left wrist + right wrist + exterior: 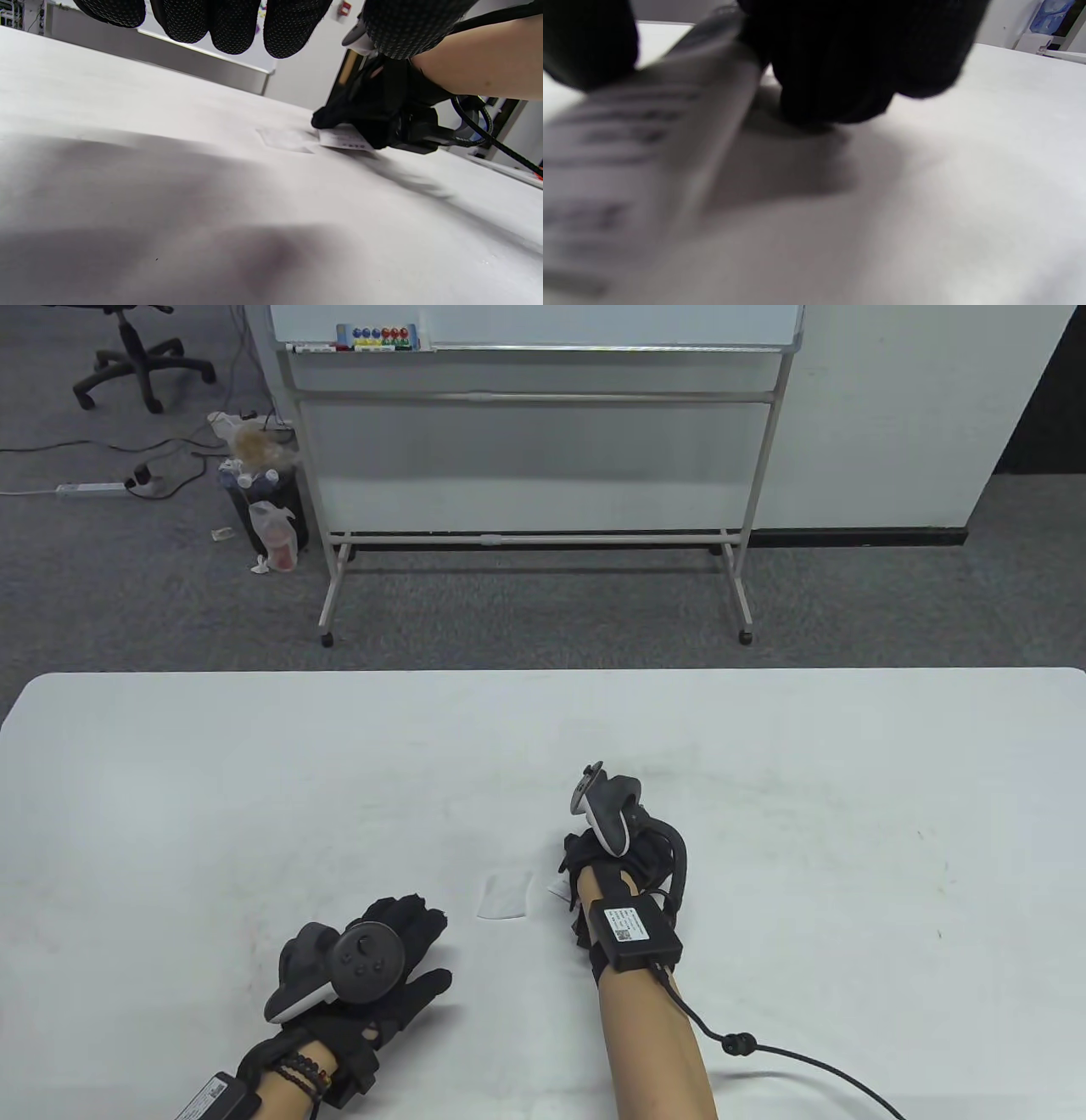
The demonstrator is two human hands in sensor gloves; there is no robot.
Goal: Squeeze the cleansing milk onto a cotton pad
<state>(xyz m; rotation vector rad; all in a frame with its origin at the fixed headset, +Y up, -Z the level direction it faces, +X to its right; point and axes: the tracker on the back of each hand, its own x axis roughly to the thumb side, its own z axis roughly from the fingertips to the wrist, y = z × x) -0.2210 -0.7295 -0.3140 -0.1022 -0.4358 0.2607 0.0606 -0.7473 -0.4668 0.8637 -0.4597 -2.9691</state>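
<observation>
White on white: the cotton pad (pixel 506 896) lies flat on the table (pixel 254 780), between the two hands and a little ahead of the left one, hard to pick out against the surface.

Right hand (pixel 624 869) is closed around a white tube (pixel 344 139) with printed text. One flat end pokes out on the thumb side, just beside the pad's near edge. Held low and close, presumably so the milk lands on the pad and not the table. Which end carries the cap, I cannot tell; the right wrist view is a blur of label (pixel 628 140) and glove.

Left hand (pixel 373 959) rests palm-down on the table, fingers (pixel 229 25) spread and holding nothing, near the pad but not touching. Likely parked there, ready to steady the pad.

No milk visible on the pad yet.
</observation>
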